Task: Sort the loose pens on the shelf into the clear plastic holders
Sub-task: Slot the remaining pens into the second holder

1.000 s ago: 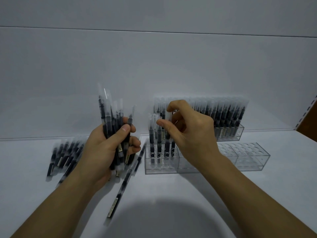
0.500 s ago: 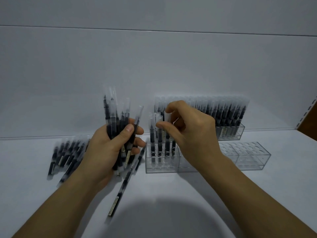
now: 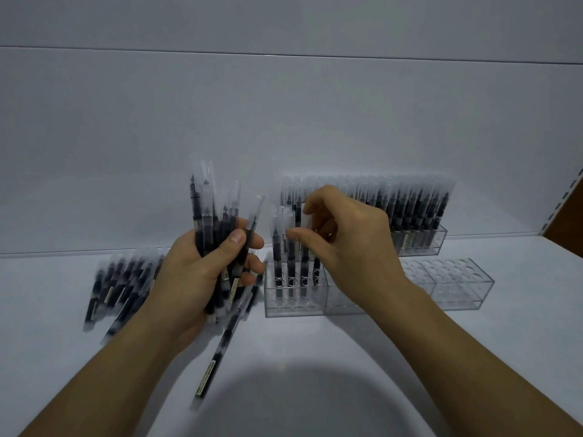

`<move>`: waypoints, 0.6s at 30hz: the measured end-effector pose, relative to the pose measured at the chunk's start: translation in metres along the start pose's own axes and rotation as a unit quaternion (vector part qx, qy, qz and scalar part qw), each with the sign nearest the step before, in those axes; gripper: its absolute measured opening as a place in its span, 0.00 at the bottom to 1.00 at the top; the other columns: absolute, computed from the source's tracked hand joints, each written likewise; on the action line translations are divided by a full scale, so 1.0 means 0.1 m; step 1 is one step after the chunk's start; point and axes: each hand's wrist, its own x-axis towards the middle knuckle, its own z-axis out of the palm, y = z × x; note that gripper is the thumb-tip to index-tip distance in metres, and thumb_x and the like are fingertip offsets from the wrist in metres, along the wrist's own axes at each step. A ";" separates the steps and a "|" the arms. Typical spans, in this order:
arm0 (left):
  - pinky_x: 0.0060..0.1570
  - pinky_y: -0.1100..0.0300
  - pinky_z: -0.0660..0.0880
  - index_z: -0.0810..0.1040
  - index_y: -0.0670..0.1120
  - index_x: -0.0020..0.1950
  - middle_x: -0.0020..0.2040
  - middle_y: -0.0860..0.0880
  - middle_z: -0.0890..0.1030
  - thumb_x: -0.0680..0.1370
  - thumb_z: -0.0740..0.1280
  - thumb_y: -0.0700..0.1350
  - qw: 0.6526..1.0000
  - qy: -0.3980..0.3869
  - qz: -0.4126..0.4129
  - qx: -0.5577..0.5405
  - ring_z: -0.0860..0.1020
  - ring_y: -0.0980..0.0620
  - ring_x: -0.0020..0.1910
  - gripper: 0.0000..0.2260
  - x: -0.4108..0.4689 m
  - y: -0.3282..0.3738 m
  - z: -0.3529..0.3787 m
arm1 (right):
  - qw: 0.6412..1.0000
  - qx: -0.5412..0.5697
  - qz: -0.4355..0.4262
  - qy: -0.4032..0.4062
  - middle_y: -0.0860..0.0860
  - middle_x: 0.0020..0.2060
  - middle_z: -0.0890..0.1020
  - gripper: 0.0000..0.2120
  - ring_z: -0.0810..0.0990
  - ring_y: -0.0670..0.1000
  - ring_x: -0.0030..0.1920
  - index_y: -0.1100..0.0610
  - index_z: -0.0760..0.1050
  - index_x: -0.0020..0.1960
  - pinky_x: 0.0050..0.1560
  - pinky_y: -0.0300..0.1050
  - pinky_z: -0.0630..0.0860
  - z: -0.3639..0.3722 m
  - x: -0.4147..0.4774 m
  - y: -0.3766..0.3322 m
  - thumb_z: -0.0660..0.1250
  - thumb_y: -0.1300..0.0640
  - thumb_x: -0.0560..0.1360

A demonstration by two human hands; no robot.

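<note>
White shelf [image 3: 410,357], grey back wall [image 3: 284,121]. I've got the left hand [image 3: 202,272] gripping a bunch of pens [image 3: 217,234], right hand [image 3: 353,247] pinching one pen [image 3: 306,222] standing in the near holder [image 3: 296,307].

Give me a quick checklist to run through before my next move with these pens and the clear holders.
1. Bundle grip: left hand grips the pen bundle, ok.
2. Pinch: right hand pinches a capped pen at the front holder, ok.
3. That pen fully seated: cannot tell.
4. Free holes: front holder's right sections are empty, ok.
5. Room in the back holder: not ok, it looks full.
6. All pens sorted: not ok; loose pile lies on the left, single pen nearer the camera.
</note>
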 end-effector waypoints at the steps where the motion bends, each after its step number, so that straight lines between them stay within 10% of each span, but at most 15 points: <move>1: 0.34 0.63 0.78 0.78 0.34 0.57 0.39 0.46 0.84 0.76 0.65 0.46 1.000 -0.001 -0.001 -0.001 0.81 0.51 0.33 0.17 0.00 0.00 0.00 | 1.000 -0.005 0.000 0.006 0.48 0.37 0.79 0.14 0.77 0.48 0.35 0.57 0.78 0.50 0.38 0.48 0.79 0.00 -0.01 0.00 0.79 0.52 0.73; 7: 0.38 0.59 0.81 0.78 0.40 0.55 0.46 0.44 0.85 0.75 0.66 0.47 1.000 -0.008 0.006 0.016 0.84 0.46 0.39 0.13 -0.03 0.00 0.00 | 0.998 0.023 0.012 0.060 0.44 0.43 0.79 0.11 0.75 0.41 0.38 0.55 0.80 0.55 0.42 0.31 0.72 -0.07 -0.07 -0.05 0.76 0.53 0.76; 18: 0.35 0.62 0.78 0.78 0.41 0.53 0.41 0.43 0.85 0.76 0.67 0.46 0.994 -0.051 0.038 0.092 0.84 0.51 0.34 0.10 -0.12 0.04 0.11 | 0.938 0.310 0.153 -0.014 0.50 0.40 0.85 0.14 0.83 0.52 0.33 0.52 0.79 0.55 0.35 0.50 0.82 -0.03 -0.16 -0.30 0.78 0.61 0.73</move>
